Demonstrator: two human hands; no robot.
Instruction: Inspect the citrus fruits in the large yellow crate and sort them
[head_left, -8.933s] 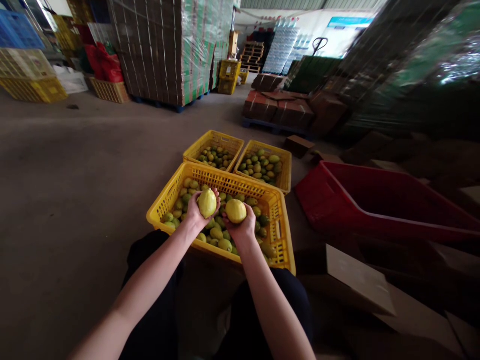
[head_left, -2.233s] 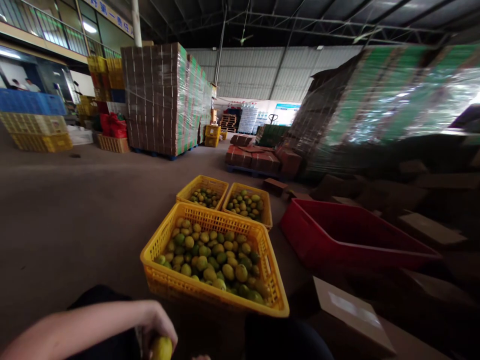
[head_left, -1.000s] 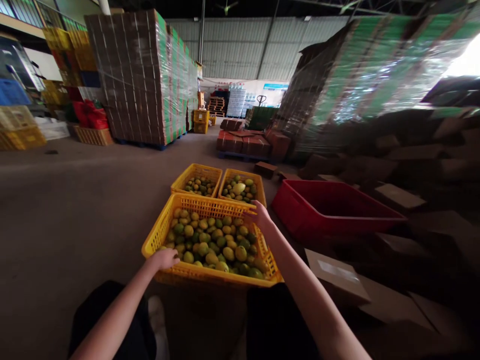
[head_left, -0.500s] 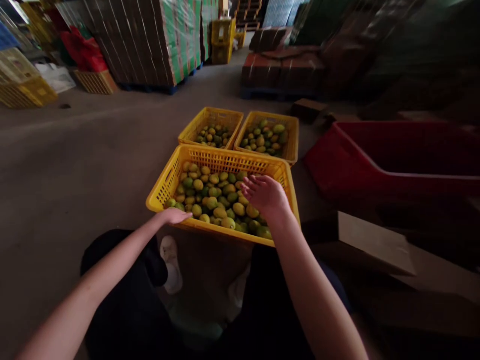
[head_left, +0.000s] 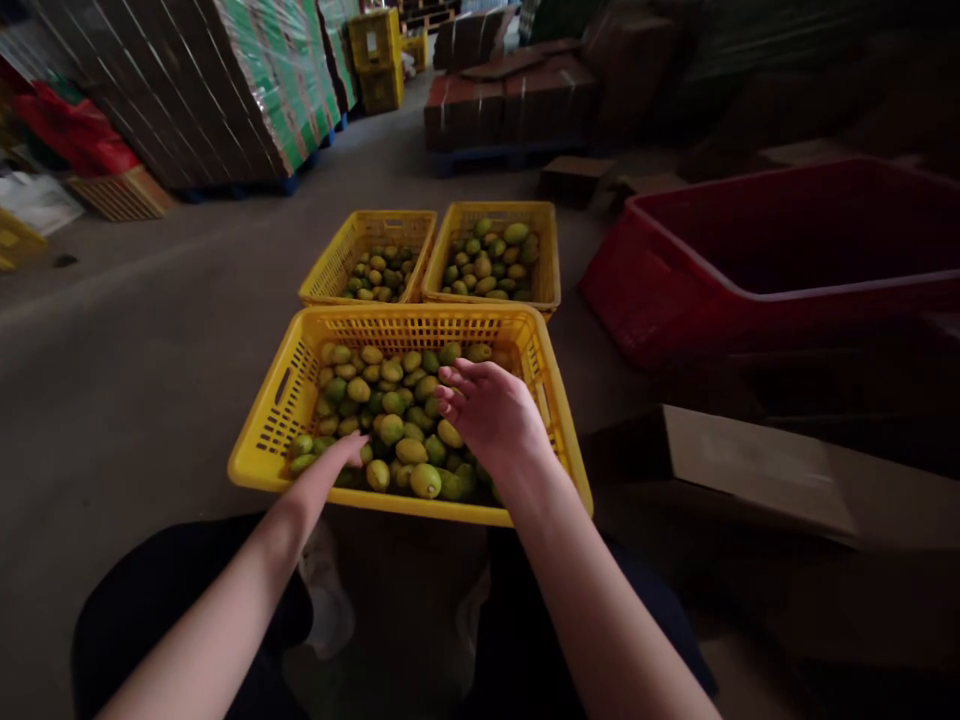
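**Right hand [head_left: 495,415] hung above fruit [head_left: 411,451] in yellow crate [head_left: 420,509]**

Its grip was spread, fingers slightly curled. The left hand [head_left: 351,452] reached in over the near rim; its fingers were partly hidden, so I could not tell that grip's state. The green and yellow fruit lay heaped between the crate's walls. Just beyond, the rear left crate [head_left: 400,231] and rear right crate [head_left: 548,255] held more. A red tub [head_left: 675,290] stood to the right.
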